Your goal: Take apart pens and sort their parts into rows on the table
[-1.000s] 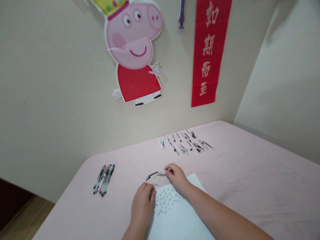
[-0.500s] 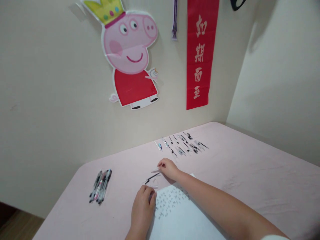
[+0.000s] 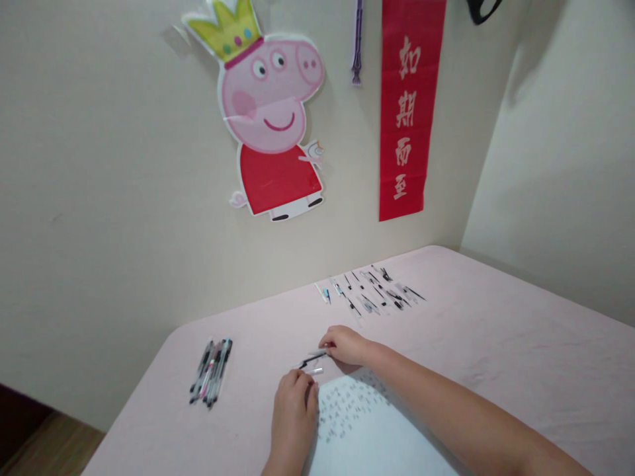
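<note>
Moved: the right hand (image 3: 347, 345) has drawn back onto the black pen part (image 3: 312, 359), which lay apart from it earlier.
Right grip: curled, fingertips at the part's right end; pinch unclear.
Left grip: the left hand (image 3: 295, 410) is bunched, its tips beside a clear piece (image 3: 315, 371); hold unclear.
Black part's place: on the pink desk (image 3: 496, 344), 12 o'clock of the left hand.
Pen bundle (image 3: 211, 371): 10 o'clock.

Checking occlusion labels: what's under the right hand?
A thin black pen part pokes out leftward from under the right hand, lying on the pink tablecloth. Its other end is covered by the fingers; whether they grip it can't be seen.
</note>
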Motion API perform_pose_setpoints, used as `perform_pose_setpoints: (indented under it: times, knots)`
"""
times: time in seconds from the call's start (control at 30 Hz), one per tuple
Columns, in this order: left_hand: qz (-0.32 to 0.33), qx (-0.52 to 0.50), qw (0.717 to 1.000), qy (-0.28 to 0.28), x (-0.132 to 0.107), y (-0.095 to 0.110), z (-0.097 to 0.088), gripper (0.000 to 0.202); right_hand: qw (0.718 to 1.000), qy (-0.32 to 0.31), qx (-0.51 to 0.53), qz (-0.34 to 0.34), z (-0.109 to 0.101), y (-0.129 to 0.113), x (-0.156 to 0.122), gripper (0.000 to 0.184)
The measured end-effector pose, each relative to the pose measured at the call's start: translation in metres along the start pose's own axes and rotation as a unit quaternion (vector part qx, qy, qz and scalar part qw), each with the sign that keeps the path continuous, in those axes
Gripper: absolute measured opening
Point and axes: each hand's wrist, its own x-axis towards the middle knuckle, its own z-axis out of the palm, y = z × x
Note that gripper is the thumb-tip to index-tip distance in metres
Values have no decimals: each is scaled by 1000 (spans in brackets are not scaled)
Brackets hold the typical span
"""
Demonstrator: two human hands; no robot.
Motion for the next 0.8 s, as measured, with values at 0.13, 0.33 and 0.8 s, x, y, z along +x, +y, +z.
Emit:
perform_pose_setpoints:
  times: [0.13,0.33,0.8]
  knots:
    - [6,-11,1000,7,0,-1,-1,19,999,-13,-31,-12,-1,-5,-8,30]
    - [-2,-4,1000,-9,2,-1,-1,20,999,1,-47,-27,2,-5,-8,23]
    - [-36,0,999,10,0,-5,3,13,999,13,2,-39,15,-16,-3,29]
